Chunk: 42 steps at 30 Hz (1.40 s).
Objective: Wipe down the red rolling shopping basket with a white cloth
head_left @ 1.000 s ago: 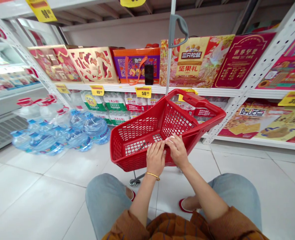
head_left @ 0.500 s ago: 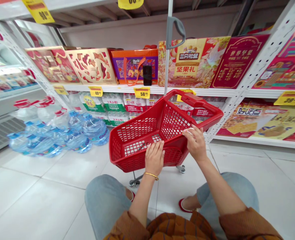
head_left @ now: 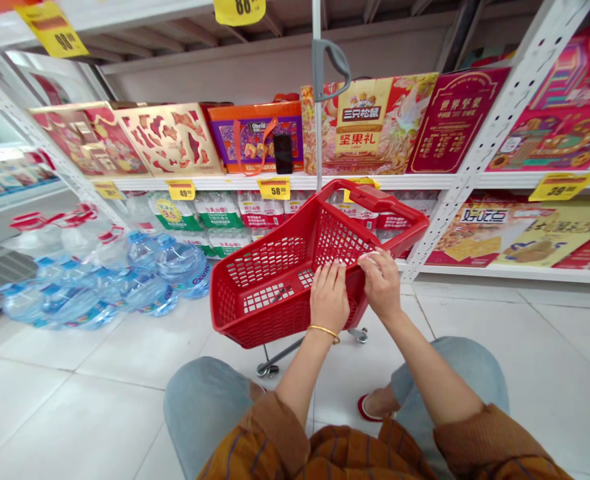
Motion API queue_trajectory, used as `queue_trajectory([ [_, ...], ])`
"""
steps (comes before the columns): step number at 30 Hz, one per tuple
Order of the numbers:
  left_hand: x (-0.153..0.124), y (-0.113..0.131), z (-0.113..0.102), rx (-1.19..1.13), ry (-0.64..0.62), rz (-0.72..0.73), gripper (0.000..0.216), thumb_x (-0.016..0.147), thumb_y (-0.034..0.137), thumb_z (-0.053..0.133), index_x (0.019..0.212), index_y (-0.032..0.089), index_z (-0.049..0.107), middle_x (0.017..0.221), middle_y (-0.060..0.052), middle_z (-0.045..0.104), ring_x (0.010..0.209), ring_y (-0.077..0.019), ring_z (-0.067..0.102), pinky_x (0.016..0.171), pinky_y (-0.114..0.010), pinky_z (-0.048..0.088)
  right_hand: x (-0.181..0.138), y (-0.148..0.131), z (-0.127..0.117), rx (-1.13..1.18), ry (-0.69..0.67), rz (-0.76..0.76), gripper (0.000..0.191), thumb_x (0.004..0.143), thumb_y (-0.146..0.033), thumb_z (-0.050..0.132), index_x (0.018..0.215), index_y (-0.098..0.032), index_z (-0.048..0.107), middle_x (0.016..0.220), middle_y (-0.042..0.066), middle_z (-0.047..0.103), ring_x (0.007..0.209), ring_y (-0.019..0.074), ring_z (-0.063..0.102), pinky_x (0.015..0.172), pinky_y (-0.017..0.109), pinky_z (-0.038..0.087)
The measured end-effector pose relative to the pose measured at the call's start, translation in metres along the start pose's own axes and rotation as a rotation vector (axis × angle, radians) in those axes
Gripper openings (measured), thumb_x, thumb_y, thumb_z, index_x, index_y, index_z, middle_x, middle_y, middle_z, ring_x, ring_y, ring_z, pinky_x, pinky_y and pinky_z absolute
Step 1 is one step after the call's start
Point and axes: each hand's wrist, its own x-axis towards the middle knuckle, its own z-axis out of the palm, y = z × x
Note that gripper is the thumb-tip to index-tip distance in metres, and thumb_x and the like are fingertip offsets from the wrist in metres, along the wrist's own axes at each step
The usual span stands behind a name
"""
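A red wheeled shopping basket (head_left: 269,280) stands tilted on the white floor in front of me, and nothing shows inside it. My left hand (head_left: 329,300) rests on its near rim with the fingers curled over the edge. My right hand (head_left: 381,283) grips the same rim just to the right, fingers closed round it. A grey pull handle (head_left: 327,67) rises on a pole behind the basket.
Shelves (head_left: 295,181) with gift boxes (head_left: 369,123) and yellow price tags run across the back. A black phone (head_left: 283,153) leans on the shelf. Large water bottles (head_left: 125,277) lie on the floor at left. My knees in jeans are below.
My right hand went from beside my left hand out along the rim, then came back closer. My left hand shifted right along the rim. The view drifted slightly right.
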Motion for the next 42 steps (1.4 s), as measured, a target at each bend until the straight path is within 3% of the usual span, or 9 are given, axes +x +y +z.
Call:
queue_trajectory([
  [2,0.011,0.005,0.006,-0.028,-0.052,0.019,0.049,0.091,0.012,0.038,0.14,0.009,0.041,0.145,-0.011,0.049,0.135,-0.0206,0.042,0.114,-0.04,0.033,-0.002,-0.006,0.002,0.009,-0.003,0.001,0.026,0.093,-0.014,0.045,0.109,-0.022,0.064,0.109,0.01,0.063,0.127,0.026,0.05,0.107,0.051,0.045],
  [7,0.017,0.008,0.016,-0.053,-0.089,-0.048,0.045,0.093,0.017,0.039,0.137,0.014,0.044,0.137,-0.009,0.057,0.119,-0.0191,0.055,0.102,-0.037,0.043,-0.009,-0.015,0.007,0.005,0.016,-0.007,0.027,0.093,-0.013,0.046,0.115,-0.021,0.061,0.111,0.011,0.063,0.132,0.0276,0.046,0.107,0.052,0.045],
  [17,0.007,-0.003,0.01,-0.034,-0.114,0.036,0.053,0.092,0.019,0.042,0.144,0.015,0.035,0.139,-0.008,0.055,0.12,-0.0206,0.051,0.101,-0.035,0.041,-0.007,-0.006,0.004,-0.017,0.012,-0.083,0.026,0.09,-0.008,0.049,0.11,-0.018,0.063,0.11,0.011,0.064,0.133,0.0273,0.045,0.109,0.05,0.043],
  [29,0.002,-0.007,0.005,-0.051,-0.121,0.028,0.054,0.092,0.02,0.04,0.145,0.018,0.034,0.138,-0.008,0.055,0.119,-0.0219,0.052,0.101,-0.038,0.04,0.003,0.019,-0.012,-0.039,0.015,-0.013,0.025,0.094,-0.016,0.047,0.11,-0.023,0.065,0.111,0.009,0.064,0.13,0.0266,0.049,0.107,0.051,0.045],
  [34,0.001,-0.007,0.006,-0.018,-0.118,0.021,0.052,0.092,0.022,0.043,0.144,0.019,0.037,0.138,-0.007,0.056,0.119,-0.0213,0.052,0.101,-0.037,0.041,0.009,0.022,-0.014,-0.046,0.097,0.063,0.022,0.094,-0.018,0.048,0.106,-0.02,0.066,0.111,0.011,0.063,0.126,0.0276,0.052,0.105,0.051,0.045],
  [42,-0.001,-0.006,0.004,-0.034,-0.063,-0.009,0.045,0.097,0.029,0.039,0.141,0.021,0.04,0.134,-0.005,0.059,0.115,-0.0201,0.054,0.098,-0.037,0.041,0.005,0.002,-0.01,0.023,0.112,0.108,0.023,0.095,-0.017,0.046,0.106,-0.02,0.065,0.111,0.011,0.062,0.13,0.0283,0.049,0.107,0.053,0.044],
])
